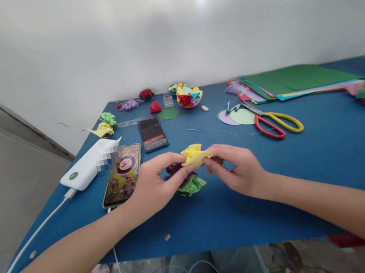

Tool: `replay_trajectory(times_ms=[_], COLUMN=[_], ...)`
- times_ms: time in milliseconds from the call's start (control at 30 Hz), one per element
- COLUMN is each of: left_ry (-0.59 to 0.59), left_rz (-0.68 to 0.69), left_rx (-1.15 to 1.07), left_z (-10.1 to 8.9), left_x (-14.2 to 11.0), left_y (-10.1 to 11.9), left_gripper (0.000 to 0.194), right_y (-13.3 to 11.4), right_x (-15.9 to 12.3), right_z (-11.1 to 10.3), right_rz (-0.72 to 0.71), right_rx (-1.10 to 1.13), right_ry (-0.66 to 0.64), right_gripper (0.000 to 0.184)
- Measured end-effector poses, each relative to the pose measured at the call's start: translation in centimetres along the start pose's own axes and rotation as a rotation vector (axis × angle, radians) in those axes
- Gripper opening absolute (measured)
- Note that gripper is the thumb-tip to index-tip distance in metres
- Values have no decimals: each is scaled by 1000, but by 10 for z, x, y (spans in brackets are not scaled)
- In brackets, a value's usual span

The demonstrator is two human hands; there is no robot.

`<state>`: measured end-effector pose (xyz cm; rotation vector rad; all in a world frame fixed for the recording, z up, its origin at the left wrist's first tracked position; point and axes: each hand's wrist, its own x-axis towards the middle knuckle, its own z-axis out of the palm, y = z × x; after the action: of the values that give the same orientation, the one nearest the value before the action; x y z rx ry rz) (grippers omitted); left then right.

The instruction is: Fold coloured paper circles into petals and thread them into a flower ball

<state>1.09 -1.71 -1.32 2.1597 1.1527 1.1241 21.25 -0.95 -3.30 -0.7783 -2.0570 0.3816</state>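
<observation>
Between my two hands, above the blue table point(239, 220), is a folded yellow paper piece point(193, 155). My left hand point(156, 178) pinches its left side with thumb and forefinger. On its right edge, the fingertips of my right hand point(237, 167) are closed. Just under the yellow piece sits a crumpled green paper piece point(190, 186), with dark purple paper beside it partly hidden by my left fingers. Whether these pieces are joined to the yellow one I cannot tell.
Scissors point(272, 123) with red and yellow handles lie at right, near pale paper circles point(242, 116). Coloured sheets point(299, 78) are stacked behind. Two phones point(122, 177) and a white power bank point(90, 164) with a cable lie left. Paper flower balls point(190, 97) stand at the back.
</observation>
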Motion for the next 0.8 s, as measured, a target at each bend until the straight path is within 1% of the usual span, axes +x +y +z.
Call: replay_trajectory(times_ms=[167,267,367,433,533,600,667,800], left_ry=[-66,-102,-204,-273,-323,-338,-353,-376], left_rz=[-75,-109,-127,-129,-142,-145,-138,-155], left_rx=[-31,-47,21,83,104,91,82,94], left_z=[1,0,-1,0,-1,-2,-3,-4], left_x=[1,2,4,4,3,2,2,1], left_y=[0,1,3,4,8,10,11,13], left_gripper=[19,21,25,27,23,18,17,17], right_y=[1,6,13,17,19,17,14,8], right_x=[-2,-2,-1,-1,-1,0,0,-3], right_z=[-1,-2,-2,-1,1,2,3,5], right_rz=[-91,-78,-57,-66,-119,-172,-218,-314], right_rx=[-161,-345,-568,-703,-869,-942,-979,-1008], right_ry=[-28,14,67,57,54,68,56,6], right_gripper=[19,18,16,16,19,23,23,19])
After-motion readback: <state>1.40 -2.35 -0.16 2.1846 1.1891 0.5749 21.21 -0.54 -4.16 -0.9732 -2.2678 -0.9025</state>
